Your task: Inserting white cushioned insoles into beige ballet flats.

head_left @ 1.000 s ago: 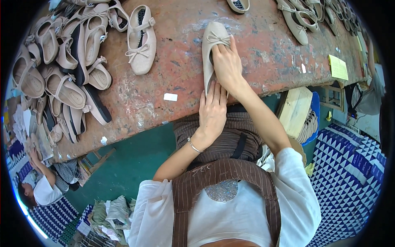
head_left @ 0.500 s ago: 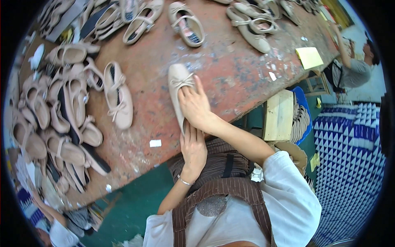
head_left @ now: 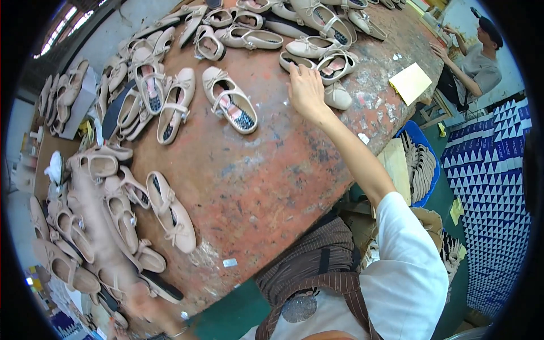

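At the far middle of the table my right hand (head_left: 306, 90) has its fingers curled over the edge of a beige flat shoe (head_left: 288, 58), partly hidden by the hand. Touching that shoe is a strapped one (head_left: 335, 67), its toe pointing toward me. At the near left, my left hand (head_left: 144, 303) is smeared by motion beside the shoe pile, and its fingers cannot be made out. Between that hand and the pile runs a blurred beige streak (head_left: 93, 221), perhaps a moving shoe. A beige shoe with a bow (head_left: 173, 212) lies alone right of the pile.
Many beige shoes crowd the left side and far edge of the worn red table (head_left: 255, 187). A yellow paper pad (head_left: 411, 84) lies at the right edge. Beyond it sits another person (head_left: 479, 68). A blue basket (head_left: 424, 164) of shoe parts stands below, near stacked blue-and-white boxes (head_left: 481, 209).
The shoe that both hands were on has left the near middle of the table. My right hand has moved far to another shoe; my left hand has swung left. The view has shifted.
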Available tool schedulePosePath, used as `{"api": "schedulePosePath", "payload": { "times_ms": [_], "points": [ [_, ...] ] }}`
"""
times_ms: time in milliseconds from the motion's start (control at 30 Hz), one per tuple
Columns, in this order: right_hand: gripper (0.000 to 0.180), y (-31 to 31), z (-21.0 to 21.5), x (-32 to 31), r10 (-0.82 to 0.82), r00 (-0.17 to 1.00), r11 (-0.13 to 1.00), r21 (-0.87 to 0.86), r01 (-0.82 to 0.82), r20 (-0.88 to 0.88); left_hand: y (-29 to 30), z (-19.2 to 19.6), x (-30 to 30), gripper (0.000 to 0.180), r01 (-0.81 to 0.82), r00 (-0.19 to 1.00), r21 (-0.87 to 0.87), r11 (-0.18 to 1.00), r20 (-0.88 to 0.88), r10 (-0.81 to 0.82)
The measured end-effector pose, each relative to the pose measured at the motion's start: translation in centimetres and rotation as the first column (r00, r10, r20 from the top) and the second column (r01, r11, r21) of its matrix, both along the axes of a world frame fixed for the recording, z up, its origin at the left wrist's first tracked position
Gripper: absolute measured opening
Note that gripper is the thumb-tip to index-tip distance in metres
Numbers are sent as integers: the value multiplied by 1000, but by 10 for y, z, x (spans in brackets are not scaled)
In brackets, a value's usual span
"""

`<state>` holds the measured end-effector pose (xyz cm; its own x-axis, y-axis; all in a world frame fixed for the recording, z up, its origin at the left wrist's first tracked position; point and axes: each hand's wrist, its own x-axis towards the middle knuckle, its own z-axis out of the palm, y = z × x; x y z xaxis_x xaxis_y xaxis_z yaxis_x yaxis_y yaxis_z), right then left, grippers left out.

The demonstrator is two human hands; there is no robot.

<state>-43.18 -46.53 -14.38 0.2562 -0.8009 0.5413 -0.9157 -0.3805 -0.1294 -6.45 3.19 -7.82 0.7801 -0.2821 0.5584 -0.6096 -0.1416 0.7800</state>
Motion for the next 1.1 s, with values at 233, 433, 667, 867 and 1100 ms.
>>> {"api": "schedulePosePath", "payload": {
  "times_ms": [233,433,667,867,1100],
  "points": [
    [21,-24,-19,30,110,994,972,211,-104,-17,152,225,432,46,-565,739,438,699,645,193],
    [43,55,49,22,736,561,574,91,-814,379,78,227,479,50,-793,596,467,392,727,340],
    [22,-99,1,59,338,940,933,108,-342,55,-8,186,395,58,-771,529,637,13,629,570],
    [25,-172,-29,74,120,991,979,156,-127,55,-180,155,120,56,-308,715,604,735,657,-239],
    [52,-101,-16,69,153,972,986,34,-161,178,-327,-28,-106,92,505,291,863,28,-140,-946]
  ]
}}
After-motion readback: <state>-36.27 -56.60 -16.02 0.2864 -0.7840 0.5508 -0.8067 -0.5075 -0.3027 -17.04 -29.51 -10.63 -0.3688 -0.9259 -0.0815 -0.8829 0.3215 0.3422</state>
